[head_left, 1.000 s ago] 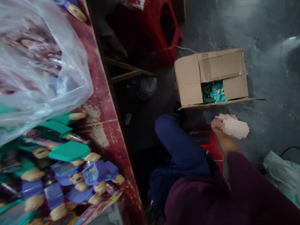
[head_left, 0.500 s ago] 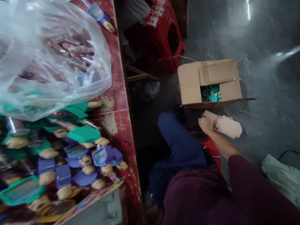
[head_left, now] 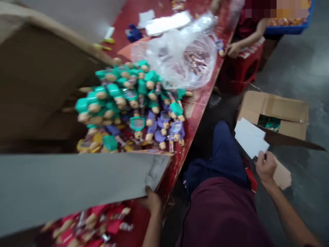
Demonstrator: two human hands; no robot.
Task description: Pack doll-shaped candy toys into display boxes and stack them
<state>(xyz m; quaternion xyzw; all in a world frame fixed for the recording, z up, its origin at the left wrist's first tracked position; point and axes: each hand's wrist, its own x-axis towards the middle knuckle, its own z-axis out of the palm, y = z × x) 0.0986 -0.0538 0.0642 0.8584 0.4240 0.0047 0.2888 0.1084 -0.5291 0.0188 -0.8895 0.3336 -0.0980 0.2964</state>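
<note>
My left hand (head_left: 153, 201) is at the near corner of a large grey cardboard sheet (head_left: 77, 181), its thumb on the face and its other fingers hidden. In my right hand (head_left: 266, 167) are several white cards (head_left: 250, 137), fanned out above the floor. Brown card pieces (head_left: 282, 174) show just behind that hand; whether it holds them too, I cannot tell. Beyond the sheet lies a pile of small toys with green (head_left: 114, 91) and purple (head_left: 163, 121) parts. Pink-red toys (head_left: 89, 226) lie on the near side of the sheet.
A clear plastic bag (head_left: 203, 73) with small items lies on the red table (head_left: 189, 135). An open cardboard box (head_left: 288, 106) holding green things stands on the floor. Another person's hand (head_left: 234, 49) is by a red stool (head_left: 232, 77) at the far right.
The view has swung left and back, bringing my left hand and the grey sheet into sight. My right hand, earlier by the brown card pieces, now has white cards in it.
</note>
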